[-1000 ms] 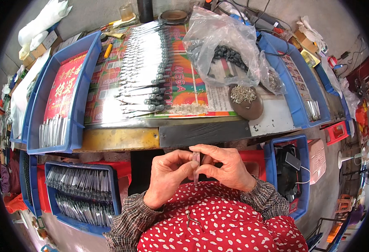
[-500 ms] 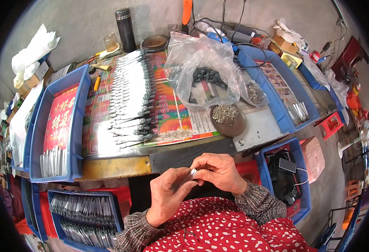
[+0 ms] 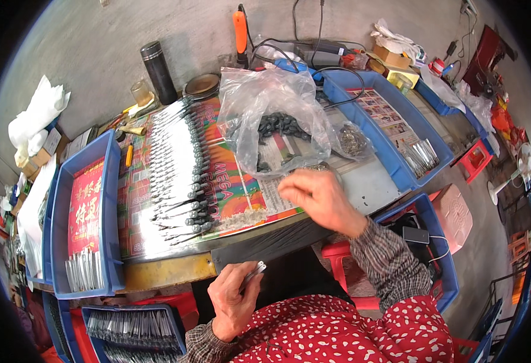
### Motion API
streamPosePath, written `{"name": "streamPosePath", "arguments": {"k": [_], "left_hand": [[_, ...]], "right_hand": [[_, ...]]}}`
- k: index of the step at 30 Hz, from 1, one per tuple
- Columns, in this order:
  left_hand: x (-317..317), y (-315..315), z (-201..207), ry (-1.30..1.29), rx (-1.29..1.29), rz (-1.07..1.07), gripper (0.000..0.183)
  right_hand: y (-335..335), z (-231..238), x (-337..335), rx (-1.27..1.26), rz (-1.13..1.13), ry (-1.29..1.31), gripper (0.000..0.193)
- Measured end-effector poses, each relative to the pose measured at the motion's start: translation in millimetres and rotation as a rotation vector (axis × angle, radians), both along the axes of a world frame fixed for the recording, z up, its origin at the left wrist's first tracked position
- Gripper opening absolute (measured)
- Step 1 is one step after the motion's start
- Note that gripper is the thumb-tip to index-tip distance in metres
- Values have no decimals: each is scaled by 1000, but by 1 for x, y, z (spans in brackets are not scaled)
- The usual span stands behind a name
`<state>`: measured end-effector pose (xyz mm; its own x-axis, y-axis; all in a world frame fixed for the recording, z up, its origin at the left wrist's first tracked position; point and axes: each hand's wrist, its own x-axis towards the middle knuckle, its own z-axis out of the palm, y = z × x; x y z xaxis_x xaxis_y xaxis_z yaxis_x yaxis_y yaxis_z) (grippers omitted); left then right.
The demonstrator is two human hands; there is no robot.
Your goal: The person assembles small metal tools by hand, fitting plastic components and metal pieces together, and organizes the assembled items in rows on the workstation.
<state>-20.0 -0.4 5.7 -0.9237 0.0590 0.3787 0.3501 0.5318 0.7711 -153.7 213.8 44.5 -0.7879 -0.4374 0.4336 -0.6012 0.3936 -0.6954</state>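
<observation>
Your hands, joined at your lap half a second earlier, had parted. Your left hand [image 3: 234, 297] stayed low, fingers clamped on a small metal piece [image 3: 254, 270]. Your right hand [image 3: 317, 196] had reached to the table [image 3: 368, 181], fingers loosely curled, apparently empty, beside the plastic bag [image 3: 274, 118].

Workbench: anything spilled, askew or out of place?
Mostly tidy. The metal pieces lie in a neat row. The clear plastic bag sits crumpled and open, with small loose bits scattered on the printed sheet near the bench's front edge.
</observation>
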Motion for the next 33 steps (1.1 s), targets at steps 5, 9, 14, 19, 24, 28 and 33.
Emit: {"name": "streamPosePath", "arguments": {"k": [5, 9, 14, 19, 24, 28, 33], "left_hand": [[-1, -2, 1, -3, -45, 1, 21], [-2, -3, 2, -1, -50, 11, 22], [-2, -7, -1, 3, -72, 36, 22], [-3, -6, -5, -38, -1, 63, 21], [-4, -6, -5, -60, 7, 65, 20], [-5, -6, -5, -47, 2, 62, 20], [-4, -6, -7, -17, -1, 44, 20]], "right_hand": [[-2, -13, -69, 219, -98, 339, 10], [-10, -28, -102, 442, -114, 394, 7], [-20, -43, -119, 503, -108, 425, 15], [-24, -38, -116, 527, -82, 391, 20], [-25, -45, -123, 501, -60, 454, 11], [-25, -47, -127, 458, -22, 521, 1], [-15, -53, -129, 381, -7, 506, 4]]}}
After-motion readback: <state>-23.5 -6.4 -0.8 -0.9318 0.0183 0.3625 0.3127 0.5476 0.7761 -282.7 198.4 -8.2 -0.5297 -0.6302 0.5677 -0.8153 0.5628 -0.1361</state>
